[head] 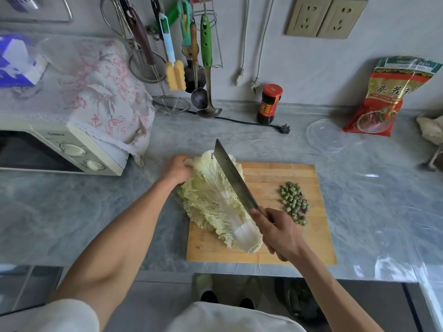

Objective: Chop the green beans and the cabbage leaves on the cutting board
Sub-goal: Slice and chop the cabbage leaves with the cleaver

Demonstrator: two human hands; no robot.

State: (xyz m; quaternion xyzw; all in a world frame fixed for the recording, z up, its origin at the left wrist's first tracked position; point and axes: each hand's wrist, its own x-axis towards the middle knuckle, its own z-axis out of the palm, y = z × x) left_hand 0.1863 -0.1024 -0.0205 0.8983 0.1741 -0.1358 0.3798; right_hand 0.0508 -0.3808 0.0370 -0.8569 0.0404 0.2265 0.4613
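2 hands share the work at the cutting board (309,245), which lies on the grey surface (374,188) close to its near edge, within easy reach of the person.

Cabbage leaves (211,202): stacked lengthwise on the left half of the cutting board, white stem end toward 5 o'clock, frilled tips toward 11 o'clock and overhanging the board's far left corner. The lengthwise lie presents the long axis to the blade, which suggests a split down the rib before any cross-cuts.

Cleaver (233,174): lies along the stack from 11 o'clock to 5 o'clock, edge down over the leaves on their right side; whether the edge has entered them cannot be told.

Right hand (278,232): grip clenched round the cleaver handle at the heel of the blade, fingers curled fully under, thumb near the blade's base. A grip this far forward probably serves control over a broad, heavy blade.

Left hand (177,170): at the leaf tips, 10 o'clock from the stack's middle, fingers curled onto the top edge of the cabbage leaves, grasping them. Its station well apart from the edge appears to steady the stack while staying out of the blade's path.

Green beans (294,203): already cut to short pieces, heaped at 3 o'clock on the cutting board, apart from the cleaver, likely pushed aside to free cutting room. By this evidence, 1 of 2 vegetables is done; the cabbage leaves look whole.
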